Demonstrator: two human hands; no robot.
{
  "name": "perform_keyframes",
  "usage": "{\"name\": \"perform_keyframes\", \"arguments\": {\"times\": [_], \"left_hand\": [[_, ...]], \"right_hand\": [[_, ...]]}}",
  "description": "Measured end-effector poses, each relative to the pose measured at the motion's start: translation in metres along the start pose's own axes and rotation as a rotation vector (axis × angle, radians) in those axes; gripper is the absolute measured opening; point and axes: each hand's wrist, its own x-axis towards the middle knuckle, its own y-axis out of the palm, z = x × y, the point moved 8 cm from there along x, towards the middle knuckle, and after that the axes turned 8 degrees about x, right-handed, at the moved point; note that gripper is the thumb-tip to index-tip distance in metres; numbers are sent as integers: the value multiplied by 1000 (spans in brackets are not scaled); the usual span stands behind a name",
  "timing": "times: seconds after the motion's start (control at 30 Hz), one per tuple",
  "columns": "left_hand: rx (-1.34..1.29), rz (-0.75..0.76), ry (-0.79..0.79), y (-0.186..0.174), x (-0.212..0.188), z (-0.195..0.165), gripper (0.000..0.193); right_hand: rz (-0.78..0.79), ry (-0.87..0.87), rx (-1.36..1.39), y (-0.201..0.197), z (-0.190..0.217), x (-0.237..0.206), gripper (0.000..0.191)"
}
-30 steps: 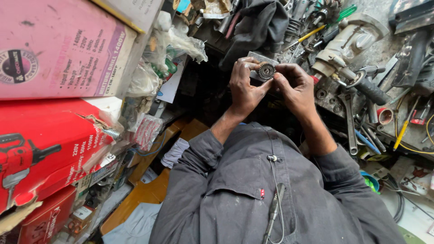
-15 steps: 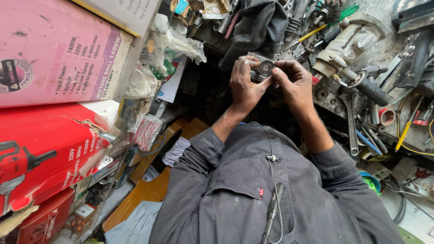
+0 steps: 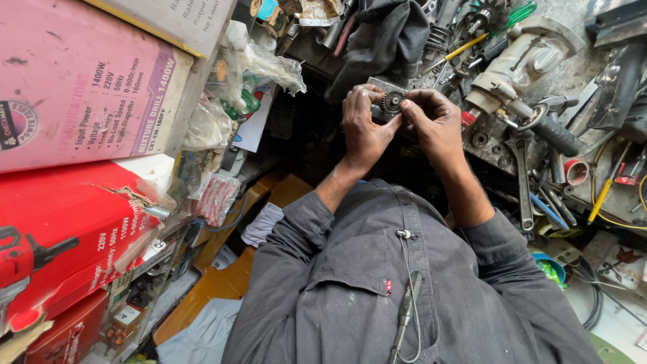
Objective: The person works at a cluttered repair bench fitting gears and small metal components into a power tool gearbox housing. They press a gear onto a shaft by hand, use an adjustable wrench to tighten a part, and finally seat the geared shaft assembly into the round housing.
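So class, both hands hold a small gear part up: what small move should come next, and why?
Probably press the gear down with the right hand thumb while the left hand steadies the metal part: the gear sits on it, pinched between both hands.

Your left hand (image 3: 362, 128) and right hand (image 3: 435, 125) are covering most of the small metal housing (image 3: 385, 86), so only its top edge and the gear (image 3: 391, 102) are showing. Your fingertips are hiding behind that part. The pink box (image 3: 81, 87) and the red box (image 3: 60, 236) are running off the left edge. The tools on the counter (image 3: 579, 61) are piling over one another, too tangled to tell apart.
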Motion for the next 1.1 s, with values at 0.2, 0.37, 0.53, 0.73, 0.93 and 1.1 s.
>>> {"name": "perform_keyframes", "arguments": {"times": [0.2,0.37,0.53,0.73,0.93,1.1], "left_hand": [[42,35,21,-2,4,0,51],[26,77,47,-8,7,-6,54],[-64,168,127,-23,11,-6,53],[-155,210,74,-24,16,7,30],[-335,262,-66,-13,16,21,18],[-384,270,-225,2,20,35,10]], "right_hand": [[-8,28,26,0,-1,2,18],[7,39,29,1,0,1,18],[14,21,25,3,6,-1,21],[53,-24,-14,8,10,-2,27],[30,31,33,3,0,4,25],[9,69,97,4,-5,5,23]]}}
